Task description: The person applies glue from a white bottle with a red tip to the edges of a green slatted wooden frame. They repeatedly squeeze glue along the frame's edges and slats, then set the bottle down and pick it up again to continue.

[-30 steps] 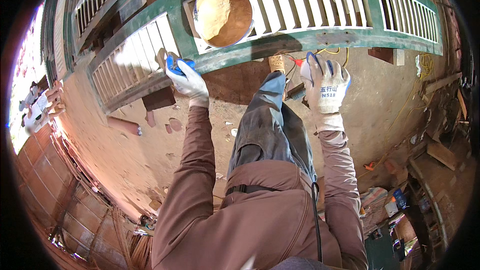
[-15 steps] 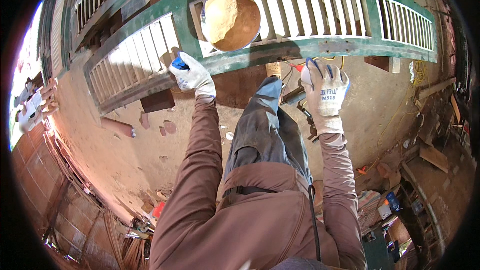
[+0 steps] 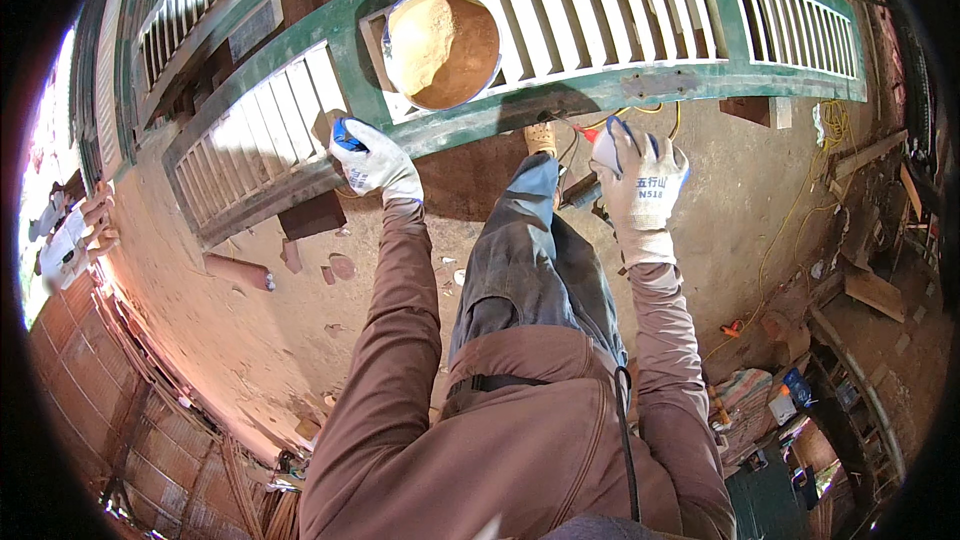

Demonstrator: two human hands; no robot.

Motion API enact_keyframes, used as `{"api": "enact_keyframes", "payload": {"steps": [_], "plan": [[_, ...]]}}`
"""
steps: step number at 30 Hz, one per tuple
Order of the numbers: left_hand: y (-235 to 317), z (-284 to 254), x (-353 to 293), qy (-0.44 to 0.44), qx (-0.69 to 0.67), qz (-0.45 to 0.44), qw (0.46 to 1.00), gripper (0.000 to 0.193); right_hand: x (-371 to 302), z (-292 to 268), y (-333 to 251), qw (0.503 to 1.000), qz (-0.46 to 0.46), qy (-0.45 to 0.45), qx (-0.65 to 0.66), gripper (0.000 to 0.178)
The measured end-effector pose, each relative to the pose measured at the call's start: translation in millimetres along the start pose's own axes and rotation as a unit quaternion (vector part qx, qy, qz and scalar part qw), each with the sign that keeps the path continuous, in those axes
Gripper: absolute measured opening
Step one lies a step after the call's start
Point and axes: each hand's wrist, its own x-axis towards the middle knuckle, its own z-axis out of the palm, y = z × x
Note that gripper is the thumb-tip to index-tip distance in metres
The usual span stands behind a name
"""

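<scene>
My left hand [image 3: 376, 162], in a white knit glove with a blue coated palm, is beside the near edge of the long green wooden frame [image 3: 480, 136]. Its fingers are curled in; what they hold, if anything, is hidden. My right hand [image 3: 640, 177], gloved alike, hangs just short of the frame's near edge with its fingers bent and apart, nothing visible in them. Beside its thumb is a small red thing [image 3: 586, 133] with a cable. A round bowl [image 3: 467, 55] of tan powder or paste rests on the frame's white slats [image 3: 546, 20].
A second green slatted frame [image 3: 200, 15] lies at the far left. On the floor are a reddish-brown roll [image 3: 238, 271], yellow cable [image 3: 838, 138] and an orange tool [image 3: 733, 328]. Wooden boards [image 3: 873, 295] lie at the right.
The whole view has shifted slightly, so the frame and bowl sit a little farther left. Both hands keep nearly the same pose near the frame's edge.
</scene>
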Motion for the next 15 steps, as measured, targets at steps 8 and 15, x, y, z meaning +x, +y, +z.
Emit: {"api": "enact_keyframes", "payload": {"steps": [8, 15], "plan": [[6, -4, -1, -0.001, 0.012, 0.010, 1.000, 0.043, -1, -2, 8, 0.999, 0.044, -0.012, -0.006, 0.066], [0, -2, 1, -0.004, 0.023, 0.013, 1.000, 0.044, -4, -4, 11, 0.999, 0.044, -0.014, -0.011, 0.068]]}}
